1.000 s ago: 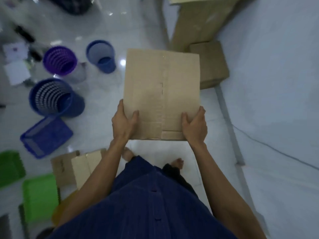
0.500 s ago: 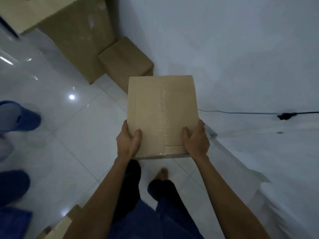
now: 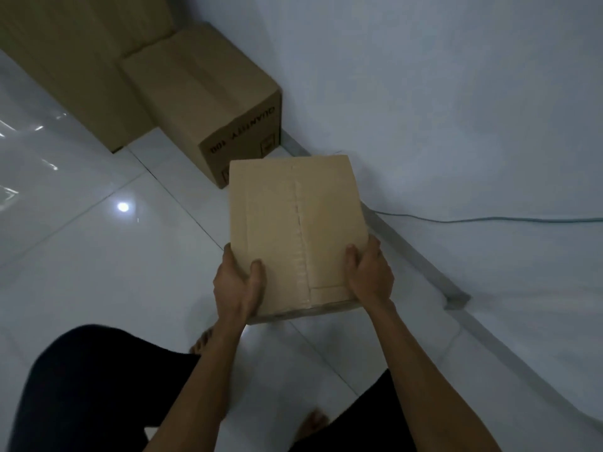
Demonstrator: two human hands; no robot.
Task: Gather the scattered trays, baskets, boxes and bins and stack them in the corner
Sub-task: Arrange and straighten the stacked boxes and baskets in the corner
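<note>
I see the left hand [image 3: 236, 282] and right hand [image 3: 370, 275] gripping the near corners of the taped box [image 3: 293, 230], held off the floor, its long axis pointing away toward the printed carton [image 3: 202, 93] just ahead by the wall [image 3: 424, 93].

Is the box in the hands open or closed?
Closed. On the box, the top flaps lie flat and meet at a taped seam.

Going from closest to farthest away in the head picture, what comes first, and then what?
A bare foot → left hand and right hand side by side, gripping → the held cardboard box → printed box on the floor → big box at the back.
</note>
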